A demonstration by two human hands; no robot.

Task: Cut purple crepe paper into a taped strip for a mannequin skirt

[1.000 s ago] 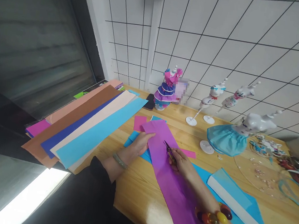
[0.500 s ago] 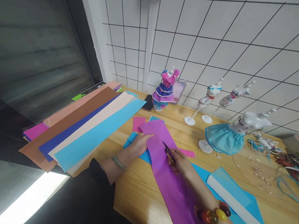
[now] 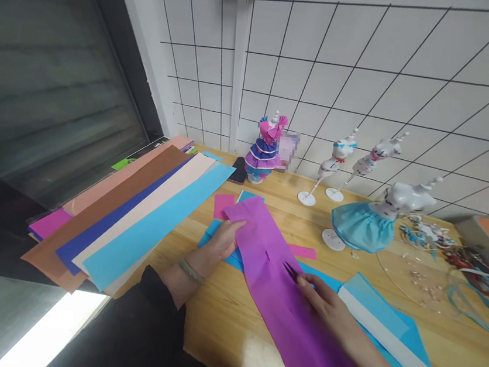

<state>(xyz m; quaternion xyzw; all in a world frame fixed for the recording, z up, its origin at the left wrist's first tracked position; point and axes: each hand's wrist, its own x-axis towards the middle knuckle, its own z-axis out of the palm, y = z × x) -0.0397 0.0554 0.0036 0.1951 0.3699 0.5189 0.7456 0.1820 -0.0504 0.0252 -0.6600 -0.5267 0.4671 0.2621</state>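
Observation:
My left hand (image 3: pixel 224 240) pinches the left edge of a long purple strip of crepe paper (image 3: pixel 264 239) near its far end, thumb on top. The strip runs diagonally toward me across the wooden table. In my right hand (image 3: pixel 320 298) is a small pair of scissors (image 3: pixel 291 271), with dark pointed blades slightly apart over the strip; the fingers hide its handles. A short slit or crease shows in the purple paper left of the blade tips. Blue paper (image 3: pixel 320 273) lies partly beneath the strip, and a pink piece (image 3: pixel 223 206) sits beyond my left hand.
Long coloured sheets (image 3: pixel 157 215) are fanned out at left. Behind stand a doll form in a ruffled dress (image 3: pixel 263 153), two bare forms (image 3: pixel 338 153) and one in a turquoise skirt (image 3: pixel 365 227). A black phone (image 3: pixel 239 171) lies at the back; trims and beads (image 3: pixel 421 280) lie right.
My right hand has drawn the scissors back toward me and to the right along the strip. A small slit or crease now shows where the blades were. My left hand keeps its hold.

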